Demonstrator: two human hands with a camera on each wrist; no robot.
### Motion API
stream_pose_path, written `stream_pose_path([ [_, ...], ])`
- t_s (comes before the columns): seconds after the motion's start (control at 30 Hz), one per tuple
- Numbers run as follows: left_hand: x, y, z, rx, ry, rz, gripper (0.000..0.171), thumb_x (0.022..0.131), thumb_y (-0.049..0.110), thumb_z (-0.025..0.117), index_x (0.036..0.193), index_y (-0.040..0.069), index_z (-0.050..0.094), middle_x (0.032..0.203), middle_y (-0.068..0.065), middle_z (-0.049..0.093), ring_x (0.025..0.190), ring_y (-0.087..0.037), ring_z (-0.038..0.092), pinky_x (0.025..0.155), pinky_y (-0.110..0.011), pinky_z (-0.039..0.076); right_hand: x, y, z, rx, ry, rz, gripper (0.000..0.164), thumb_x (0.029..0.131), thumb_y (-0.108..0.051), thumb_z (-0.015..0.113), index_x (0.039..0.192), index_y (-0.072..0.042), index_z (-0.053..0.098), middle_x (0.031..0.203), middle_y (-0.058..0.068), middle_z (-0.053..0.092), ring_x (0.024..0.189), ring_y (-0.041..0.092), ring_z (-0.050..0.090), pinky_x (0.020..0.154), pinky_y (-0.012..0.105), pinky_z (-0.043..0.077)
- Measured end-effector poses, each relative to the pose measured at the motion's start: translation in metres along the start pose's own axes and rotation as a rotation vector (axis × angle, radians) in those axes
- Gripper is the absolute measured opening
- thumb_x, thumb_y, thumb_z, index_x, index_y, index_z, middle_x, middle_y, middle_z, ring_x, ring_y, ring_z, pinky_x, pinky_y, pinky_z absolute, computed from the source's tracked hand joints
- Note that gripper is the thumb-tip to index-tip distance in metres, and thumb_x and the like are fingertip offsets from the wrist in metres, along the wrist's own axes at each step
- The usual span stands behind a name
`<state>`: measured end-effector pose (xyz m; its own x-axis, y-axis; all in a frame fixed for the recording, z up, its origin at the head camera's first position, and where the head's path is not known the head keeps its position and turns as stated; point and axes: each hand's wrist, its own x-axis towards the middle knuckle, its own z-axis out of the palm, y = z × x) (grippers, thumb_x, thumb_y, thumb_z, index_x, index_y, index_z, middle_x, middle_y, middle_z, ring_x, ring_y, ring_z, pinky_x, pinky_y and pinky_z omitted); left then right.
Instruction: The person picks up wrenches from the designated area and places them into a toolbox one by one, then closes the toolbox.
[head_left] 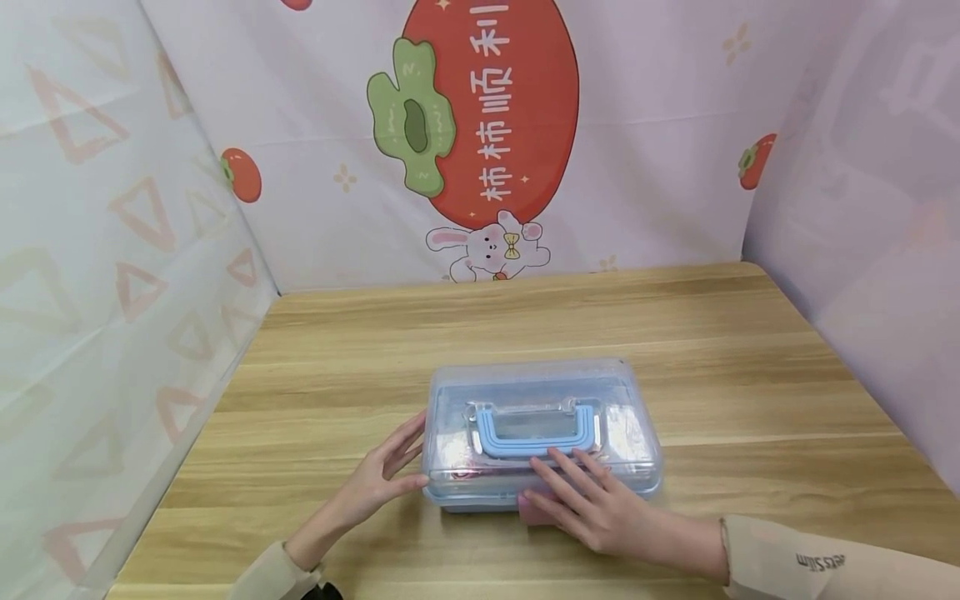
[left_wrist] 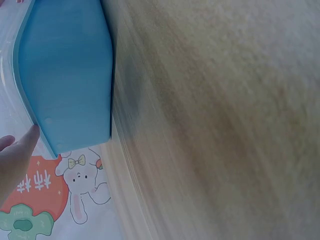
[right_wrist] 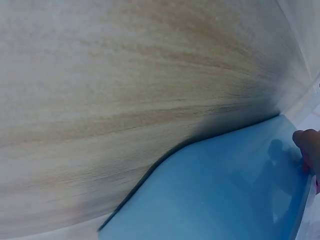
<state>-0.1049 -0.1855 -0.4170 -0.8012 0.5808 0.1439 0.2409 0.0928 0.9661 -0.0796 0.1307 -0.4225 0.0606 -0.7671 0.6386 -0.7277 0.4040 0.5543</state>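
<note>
A plastic storage box [head_left: 540, 387] with a clear lid and a light-blue folding handle [head_left: 536, 450] sits on the table. Its blue base [left_wrist: 67, 75] fills part of both wrist views. At the box's left side my left hand [head_left: 375, 483] rests its fingertips and thumb against the lid's edge. My right hand [head_left: 592, 504] lies over the front, fingers extended on the lid just below the handle. Its lower fingers touch a pink latch [head_left: 534, 510] at the front, partly covered by the hand. Contents show only dimly through the lid.
The wood-grain table [head_left: 360, 346] extends around the box on all sides. A printed cloth [head_left: 645, 167] with a persimmon and a rabbit hangs behind it. More cloth walls [head_left: 97, 250] stand at left and right.
</note>
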Motion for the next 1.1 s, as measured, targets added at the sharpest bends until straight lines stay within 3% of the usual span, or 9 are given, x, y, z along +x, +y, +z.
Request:
stream_pose_path([
  [0.23,0.0006,0.0000,-0.0003,-0.001,0.003,-0.016,0.067,0.084,0.003,0.057,0.139,0.001,0.019,0.144,-0.020,0.014,0.128,-0.030,0.020,0.099,-0.035,0.028,-0.0011,-0.0005,0.0002,0.042,-0.012,0.019,0.041,0.096,-0.026,0.035,0.125,0.001,0.048,0.119,0.024,0.051,0.103,0.036,0.053,0.087,0.043,0.040],
  [0.57,-0.0001,0.0004,0.0001,0.005,0.001,-0.020,0.067,0.084,0.003,0.056,0.139,0.001,0.018,0.144,-0.020,0.014,0.128,-0.033,0.020,0.099,-0.038,0.027,-0.0015,-0.0045,0.0003,0.089,-0.004,0.068,0.036,0.096,-0.020,0.036,0.122,0.000,0.051,0.118,0.023,0.052,0.101,0.037,0.053,0.088,0.043,0.040],
  [0.83,0.0017,-0.0009,-0.0006,0.021,0.009,-0.013,0.066,0.084,0.003,0.056,0.139,0.000,0.019,0.144,-0.021,0.015,0.127,-0.038,0.023,0.098,-0.039,0.027,-0.0022,-0.0057,0.0060,0.047,0.022,0.072,0.033,0.094,-0.007,0.034,0.121,-0.001,0.052,0.117,0.023,0.053,0.098,0.037,0.055,0.084,0.042,0.042],
  [1.1,0.0027,-0.0020,-0.0011,0.019,0.020,-0.019,0.066,0.084,0.003,0.056,0.138,-0.001,0.019,0.143,-0.022,0.015,0.126,-0.040,0.024,0.097,-0.041,0.027,0.0000,-0.0027,0.0075,0.049,0.036,0.066,0.032,0.094,-0.007,0.036,0.119,-0.001,0.054,0.115,0.023,0.054,0.096,0.036,0.056,0.081,0.041,0.044],
])
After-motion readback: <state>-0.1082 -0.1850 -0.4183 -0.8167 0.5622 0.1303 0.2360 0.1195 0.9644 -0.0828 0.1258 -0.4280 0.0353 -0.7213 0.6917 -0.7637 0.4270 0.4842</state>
